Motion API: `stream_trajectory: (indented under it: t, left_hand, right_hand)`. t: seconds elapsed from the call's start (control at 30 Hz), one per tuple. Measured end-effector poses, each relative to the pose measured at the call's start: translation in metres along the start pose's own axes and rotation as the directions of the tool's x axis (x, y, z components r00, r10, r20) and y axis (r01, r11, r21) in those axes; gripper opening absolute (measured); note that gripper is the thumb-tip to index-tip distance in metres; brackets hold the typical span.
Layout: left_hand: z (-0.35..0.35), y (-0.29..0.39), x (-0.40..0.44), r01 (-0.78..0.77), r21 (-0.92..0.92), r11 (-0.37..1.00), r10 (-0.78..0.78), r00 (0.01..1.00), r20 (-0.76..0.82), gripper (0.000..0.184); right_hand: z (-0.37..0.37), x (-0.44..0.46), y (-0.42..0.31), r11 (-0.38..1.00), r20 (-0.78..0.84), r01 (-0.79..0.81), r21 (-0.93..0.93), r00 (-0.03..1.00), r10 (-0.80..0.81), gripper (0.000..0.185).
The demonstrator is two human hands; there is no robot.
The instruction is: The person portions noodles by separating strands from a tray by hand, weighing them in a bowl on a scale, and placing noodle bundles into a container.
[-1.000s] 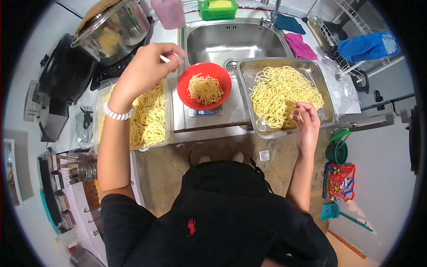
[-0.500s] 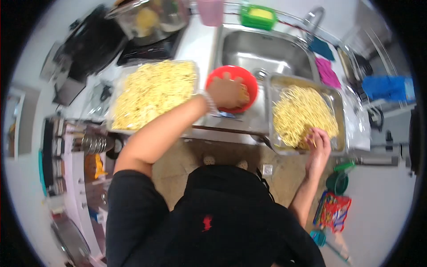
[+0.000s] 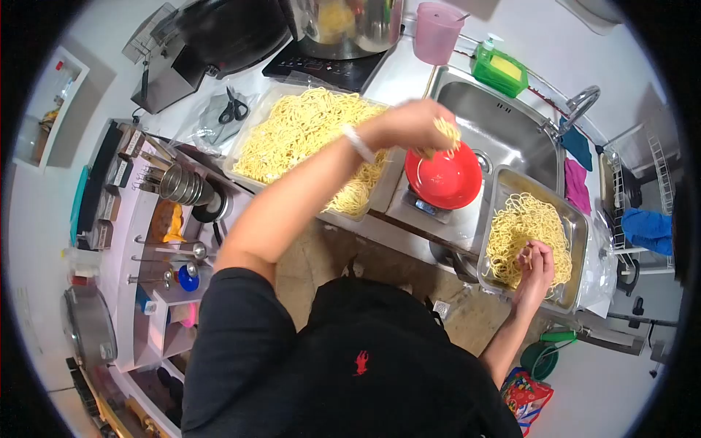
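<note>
My left hand (image 3: 418,125) is closed around a clump of yellow noodles (image 3: 447,133), held above the upper left rim of a red bowl (image 3: 444,179). The inside of the bowl shows bare red, and it sits on a small scale (image 3: 429,209). On the right, my right hand (image 3: 537,266) rests at the noodles (image 3: 527,223) in a metal tray (image 3: 501,186). Its fingers are curled together; what lies between them is hidden. Below my left forearm stands a clear tray (image 3: 244,177) heaped with more noodles.
Behind the bowl is a steel sink (image 3: 504,135) with a faucet (image 3: 584,98). A big pot (image 3: 347,29) stands on an induction cooker (image 3: 325,69). Scissors (image 3: 234,108) lie on plastic at the left. A pink jug (image 3: 437,33) and green soap holder (image 3: 500,71) stand at the back.
My left hand has risen out of the red bowl with a clump of noodles. My right hand remains at the metal tray, with its fingers more curled. The whole view has shifted.
</note>
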State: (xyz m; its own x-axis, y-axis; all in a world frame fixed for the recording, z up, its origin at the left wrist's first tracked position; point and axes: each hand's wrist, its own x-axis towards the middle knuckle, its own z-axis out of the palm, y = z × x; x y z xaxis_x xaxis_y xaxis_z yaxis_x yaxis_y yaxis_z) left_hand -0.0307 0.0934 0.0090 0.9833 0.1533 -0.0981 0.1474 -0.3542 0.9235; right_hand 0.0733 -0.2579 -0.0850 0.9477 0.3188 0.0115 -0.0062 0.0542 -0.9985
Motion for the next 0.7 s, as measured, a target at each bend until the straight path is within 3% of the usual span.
stream_trajectory:
  t: [0.03, 0.07, 0.13, 0.2, 0.27, 0.33, 0.37, 0.43, 0.5, 0.53, 0.57, 0.63, 0.7]
  left_hand:
    - [-0.021, 0.008, -0.013, -0.007, 0.087, 0.996, 0.007, 1.0, 0.0, 0.022]
    - [-0.039, 0.022, -0.041, -0.091, 0.063, 0.994, 0.092, 0.996, -0.004, 0.019]
    - [-0.073, 0.032, -0.082, -0.024, 0.125, 0.992, 0.026, 1.0, -0.012, 0.016]
    - [-0.099, 0.026, -0.123, 0.071, -0.036, 0.997, -0.07, 0.997, 0.037, 0.012]
    - [-0.117, 0.008, -0.155, 0.243, 0.036, 0.969, -0.243, 0.97, 0.008, 0.011]
    - [-0.13, -0.03, -0.177, 0.189, 0.208, 0.96, -0.203, 0.978, 0.049, 0.012]
    - [-0.128, -0.035, -0.186, 0.329, 0.206, 0.922, -0.338, 0.941, 0.011, 0.013]
    - [-0.129, -0.087, -0.196, 0.281, 0.306, 0.91, -0.276, 0.959, -0.06, 0.018]
    - [-0.107, -0.085, -0.193, 0.392, 0.307, 0.867, -0.319, 0.911, -0.262, 0.022]
    - [-0.095, -0.094, -0.19, 0.417, 0.297, 0.859, -0.288, 0.873, -0.393, 0.024]
    - [-0.079, -0.097, -0.188, 0.332, 0.365, 0.87, -0.111, 0.852, -0.511, 0.024]
    - [-0.061, -0.111, -0.183, 0.249, 0.585, 0.771, 0.155, 0.819, -0.552, 0.026]
    - [-0.046, -0.114, -0.181, 0.257, 0.621, 0.74, 0.195, 0.802, -0.565, 0.031]
  right_hand:
    - [0.003, 0.001, 0.001, 1.0, 0.012, -0.005, 0.006, 1.0, 0.005, 0.014]
    - [0.007, 0.002, 0.002, 1.0, 0.022, -0.01, 0.014, 1.0, 0.009, 0.014]
    - [0.015, 0.003, 0.005, 1.0, 0.034, -0.015, 0.023, 0.999, 0.014, 0.014]
    - [0.025, 0.002, 0.008, 0.999, 0.035, -0.015, 0.029, 0.999, 0.014, 0.014]
    - [0.038, -0.001, 0.008, 0.999, 0.049, -0.033, 0.029, 0.998, 0.031, 0.013]
    - [0.048, -0.003, 0.008, 0.999, 0.068, -0.043, 0.028, 0.997, 0.041, 0.013]
    - [0.053, -0.004, 0.009, 0.999, 0.08, -0.044, 0.027, 0.996, 0.042, 0.013]
    - [0.063, -0.006, 0.01, 0.999, 0.104, -0.041, 0.019, 0.994, 0.039, 0.013]
    - [0.073, -0.009, 0.008, 0.999, 0.119, -0.034, 0.002, 0.992, 0.034, 0.013]
    - [0.079, -0.011, 0.006, 1.0, 0.133, -0.023, -0.007, 0.991, 0.023, 0.014]
    - [0.084, -0.013, 0.004, 1.0, 0.133, -0.022, -0.018, 0.991, 0.024, 0.014]
    - [0.093, -0.017, 0.001, 0.999, 0.139, -0.019, -0.04, 0.99, 0.025, 0.014]
    - [0.1, -0.02, -0.001, 0.997, 0.143, 0.004, -0.081, 0.99, 0.008, 0.015]
